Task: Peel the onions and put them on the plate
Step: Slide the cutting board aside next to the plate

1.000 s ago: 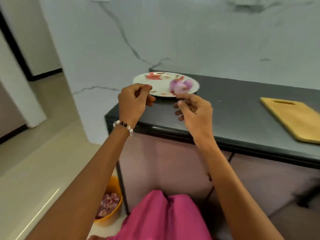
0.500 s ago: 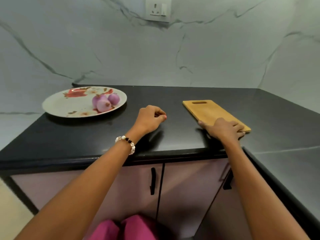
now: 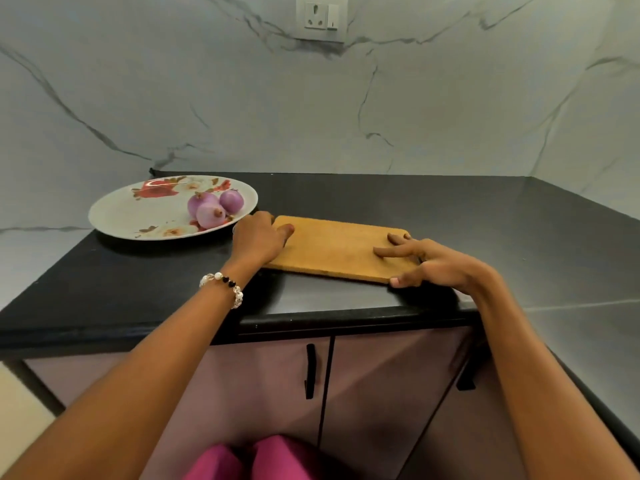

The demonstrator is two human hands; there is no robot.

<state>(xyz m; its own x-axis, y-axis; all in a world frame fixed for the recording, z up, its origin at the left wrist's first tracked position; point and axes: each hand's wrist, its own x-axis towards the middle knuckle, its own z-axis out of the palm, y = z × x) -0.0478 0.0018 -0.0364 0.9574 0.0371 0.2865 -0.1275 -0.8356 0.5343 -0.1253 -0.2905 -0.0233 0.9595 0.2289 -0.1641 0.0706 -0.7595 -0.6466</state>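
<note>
I am seeing my right hand (image 3: 436, 263) lying on the near right end of the wooden cutting board (image 3: 334, 249), fingers spread straight on top, thumb at its near edge. My left hand (image 3: 258, 239) is gripping the board's left end, fingers curled over it. Just beyond, three peeled onions (image 3: 213, 207) are sitting together on the flowered plate (image 3: 138, 213), touching one another, on the black counter (image 3: 138, 282).
</note>
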